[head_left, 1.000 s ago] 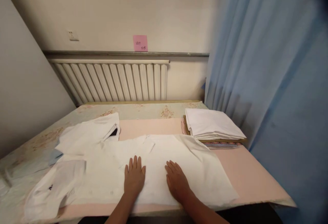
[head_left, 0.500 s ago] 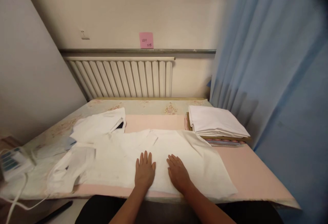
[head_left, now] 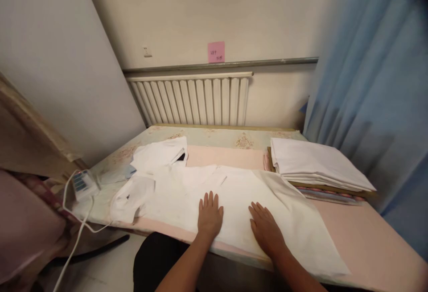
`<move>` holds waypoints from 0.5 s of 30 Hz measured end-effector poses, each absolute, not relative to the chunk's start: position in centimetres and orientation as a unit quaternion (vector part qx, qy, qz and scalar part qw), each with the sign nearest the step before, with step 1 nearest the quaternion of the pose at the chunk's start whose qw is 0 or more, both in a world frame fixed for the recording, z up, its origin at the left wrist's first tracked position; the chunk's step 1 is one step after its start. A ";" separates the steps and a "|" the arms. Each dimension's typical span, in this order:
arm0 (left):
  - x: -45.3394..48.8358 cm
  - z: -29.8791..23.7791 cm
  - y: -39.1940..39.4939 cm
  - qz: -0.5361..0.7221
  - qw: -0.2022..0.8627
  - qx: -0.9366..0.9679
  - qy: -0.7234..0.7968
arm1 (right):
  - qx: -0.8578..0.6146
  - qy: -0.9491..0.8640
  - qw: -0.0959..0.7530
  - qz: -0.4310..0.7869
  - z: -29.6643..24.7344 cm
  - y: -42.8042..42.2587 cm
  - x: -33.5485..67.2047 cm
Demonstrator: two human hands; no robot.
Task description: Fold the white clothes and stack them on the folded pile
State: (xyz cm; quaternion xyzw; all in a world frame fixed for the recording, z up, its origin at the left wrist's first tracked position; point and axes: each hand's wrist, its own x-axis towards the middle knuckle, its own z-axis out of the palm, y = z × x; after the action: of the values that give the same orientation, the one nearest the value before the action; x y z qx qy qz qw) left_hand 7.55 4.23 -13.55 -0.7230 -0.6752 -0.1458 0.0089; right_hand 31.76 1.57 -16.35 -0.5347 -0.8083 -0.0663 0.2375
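A long white garment with a sleeve and what looks like a pocket lies spread over the table, which has a pink cover. Its sleeve, bearing a small dark mark, points left. My left hand rests flat on the cloth below the pocket, fingers stretched out. To its right, my right hand also lies palm down on the garment, fingers extended and fairly close together. Neither hand grasps anything. Creases run through the cloth to the right of my right hand.
A folded white stack sits on other folded cloths at the right. A white power strip with a cable is at the table's left end. Behind stand a radiator and, at right, a blue curtain.
The view has turned to the left, so the table and wall appear further right, and pink cloth shows at the left edge. Both hands stay flat on the garment in nearly the same places.
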 end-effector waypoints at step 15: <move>-4.9 -12.1 3.5 -0.440 -0.200 -0.477 -0.734 | -0.531 -0.810 0.223 -0.110 -17.9 1.9 32.1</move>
State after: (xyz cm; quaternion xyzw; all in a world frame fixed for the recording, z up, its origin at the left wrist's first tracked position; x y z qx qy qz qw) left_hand -4.93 3.45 -12.05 -0.4770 -0.7339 -0.4401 -0.2004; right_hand 32.09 1.91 -17.95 -0.5314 -0.8098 -0.1097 0.2234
